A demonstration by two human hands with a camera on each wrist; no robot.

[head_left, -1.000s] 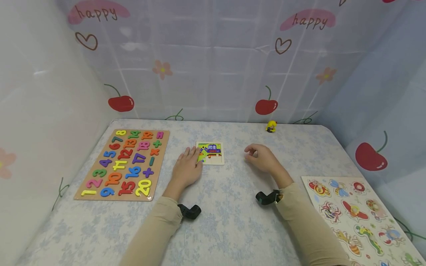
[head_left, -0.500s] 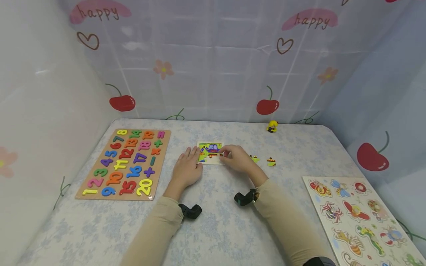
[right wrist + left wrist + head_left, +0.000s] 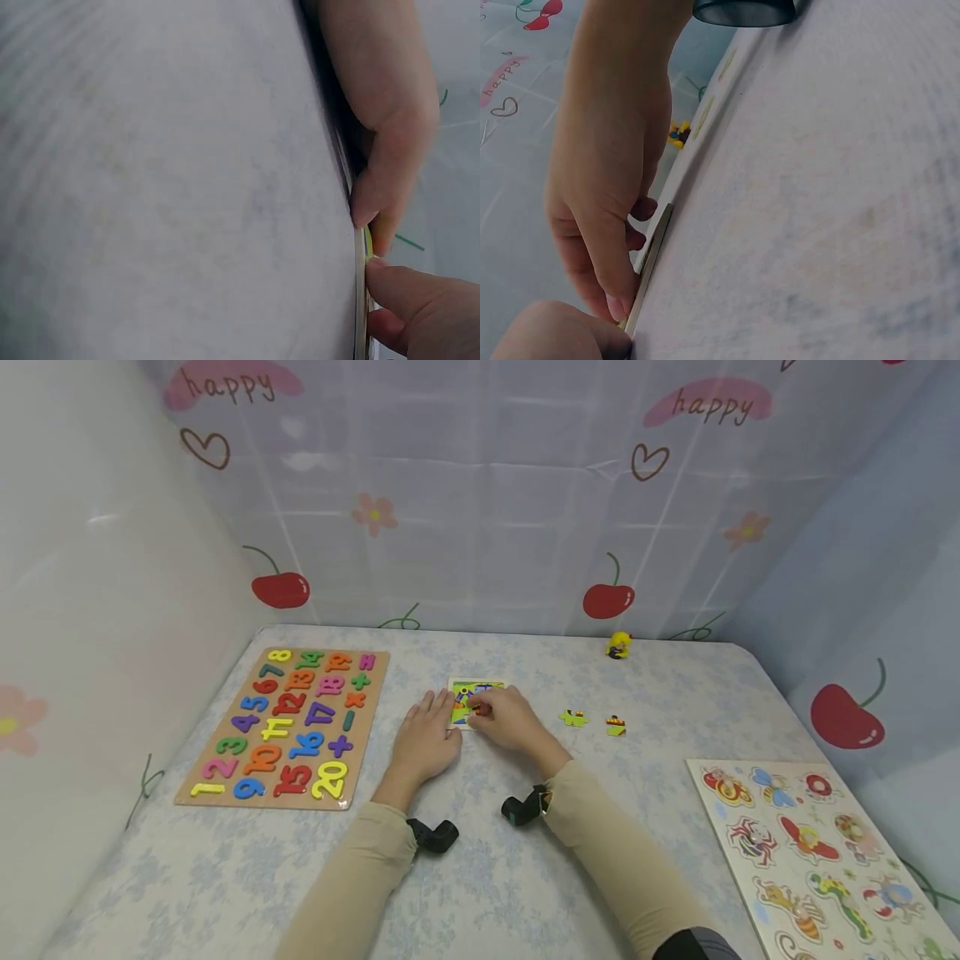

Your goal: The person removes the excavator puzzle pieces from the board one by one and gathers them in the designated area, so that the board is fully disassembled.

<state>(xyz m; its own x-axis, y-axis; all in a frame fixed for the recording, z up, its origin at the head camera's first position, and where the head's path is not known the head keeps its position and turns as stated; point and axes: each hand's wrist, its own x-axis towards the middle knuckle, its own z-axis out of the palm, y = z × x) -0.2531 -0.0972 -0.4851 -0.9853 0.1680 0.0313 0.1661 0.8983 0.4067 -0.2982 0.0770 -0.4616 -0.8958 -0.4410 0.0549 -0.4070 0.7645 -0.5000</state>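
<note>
A small jigsaw board with a colourful vehicle picture lies mid-table. My left hand rests flat, fingers straight, against the board's left edge in the head view. Over the right part of the picture, my right hand pinches a small puzzle piece between thumb and curled fingers; the fingers mostly hide it. Two loose green puzzle pieces lie to the right, one green piece nearer the hand and one striped piece beyond. Seen edge-on in the right wrist view, the board's side has fingertips of both hands right at it.
At the left lies a number board with coloured digits and signs. An insect picture board lies at the right front. A small yellow figurine stands near the back edge of the table, before a printed curtain.
My right hand has moved left from the loose pieces onto the jigsaw board, carrying a puzzle piece and uncovering two others on the table. My left hand has stayed at the board's edge.
</note>
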